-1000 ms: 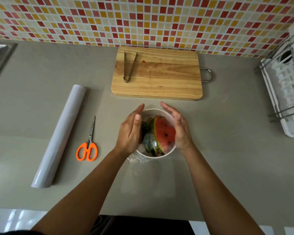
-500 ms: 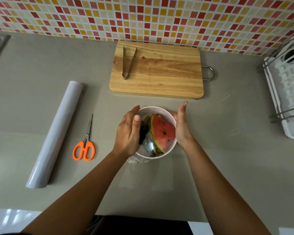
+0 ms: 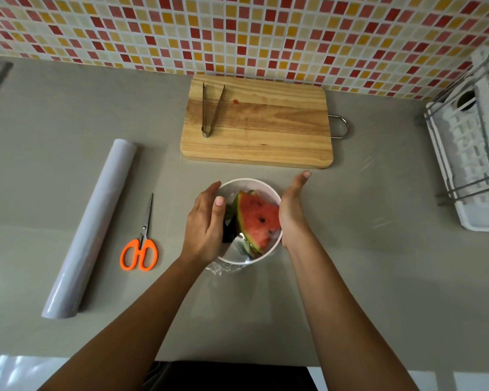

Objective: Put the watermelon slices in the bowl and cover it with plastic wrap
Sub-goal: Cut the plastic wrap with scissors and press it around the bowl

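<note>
Watermelon slices (image 3: pixel 259 218) fill one bowl (image 3: pixel 249 180); left hand (image 3: pixel 205 230) and right hand (image 3: pixel 291 213) flank it, grips apart.

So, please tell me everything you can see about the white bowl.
The bowl is round, white and smooth, perhaps ceramic or plastic. It stands upright on the grey counter, in front of the wooden cutting board. Watermelon slices stand in it. Clear plastic wrap shines over its near part and bunches below the near rim. The left hand and the right hand are at its two sides.
</note>
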Demonstrator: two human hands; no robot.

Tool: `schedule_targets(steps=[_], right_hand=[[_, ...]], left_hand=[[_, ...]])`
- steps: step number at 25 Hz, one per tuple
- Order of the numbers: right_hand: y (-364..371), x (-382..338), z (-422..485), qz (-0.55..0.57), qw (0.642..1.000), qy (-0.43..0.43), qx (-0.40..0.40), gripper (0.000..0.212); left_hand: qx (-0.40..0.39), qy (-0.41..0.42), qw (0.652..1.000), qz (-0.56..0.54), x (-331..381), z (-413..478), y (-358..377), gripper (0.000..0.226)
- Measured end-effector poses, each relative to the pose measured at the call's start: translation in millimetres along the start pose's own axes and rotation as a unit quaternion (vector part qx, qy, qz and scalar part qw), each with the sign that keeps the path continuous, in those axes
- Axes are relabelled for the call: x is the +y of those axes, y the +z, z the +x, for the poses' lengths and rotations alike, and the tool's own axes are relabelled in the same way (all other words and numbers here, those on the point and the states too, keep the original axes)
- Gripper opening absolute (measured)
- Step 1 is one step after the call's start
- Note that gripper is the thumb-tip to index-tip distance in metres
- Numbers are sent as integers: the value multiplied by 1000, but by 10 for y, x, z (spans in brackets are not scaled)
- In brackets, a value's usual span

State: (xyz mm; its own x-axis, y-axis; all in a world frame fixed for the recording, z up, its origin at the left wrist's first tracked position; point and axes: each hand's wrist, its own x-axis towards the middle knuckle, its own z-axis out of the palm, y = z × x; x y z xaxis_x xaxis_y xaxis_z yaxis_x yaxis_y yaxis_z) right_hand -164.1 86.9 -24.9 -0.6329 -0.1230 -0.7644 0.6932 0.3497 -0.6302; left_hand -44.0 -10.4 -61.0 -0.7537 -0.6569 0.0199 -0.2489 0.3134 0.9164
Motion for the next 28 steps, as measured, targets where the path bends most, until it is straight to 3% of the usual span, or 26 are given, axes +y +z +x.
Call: schedule_targets(steps=[2,4,7,9,11,13,16,20,24,28], right_hand=[[-4,18,-13,52,990,-85,96,95],[-53,101,-118,153,939,-238,197,73],[-50,576,-367,155,862,-440,197,64],[44,932,-416,100,852,-490,157,63],[154,1069,-397,92,887,-437,115,70],[199,1086,-350,133,918,-353,123,84],[237,1019,-321,142,929,-288,185,63],[294,885,-296,88,947,-189,242,86],[281,800,-338,-2,945,-160,285,86],[255,757,-357,-72,920,-187,337,82]], left_hand=[[-11,-4,1000,0,-14,4,-20,57],[-22,-2,1000,18,-28,6,-32,55],[-38,-5,999,21,-36,22,-24,56],[-48,-7,999,14,-46,-12,-10,60],[-45,-3,999,8,-52,-65,11,62],[-30,4,1000,1,-40,-76,14,60],[-10,11,1000,0,4,-35,12,58],[16,-17,1000,1,40,-28,41,62],[35,-40,999,1,64,-56,69,62],[42,-54,998,15,105,-73,82,70]])
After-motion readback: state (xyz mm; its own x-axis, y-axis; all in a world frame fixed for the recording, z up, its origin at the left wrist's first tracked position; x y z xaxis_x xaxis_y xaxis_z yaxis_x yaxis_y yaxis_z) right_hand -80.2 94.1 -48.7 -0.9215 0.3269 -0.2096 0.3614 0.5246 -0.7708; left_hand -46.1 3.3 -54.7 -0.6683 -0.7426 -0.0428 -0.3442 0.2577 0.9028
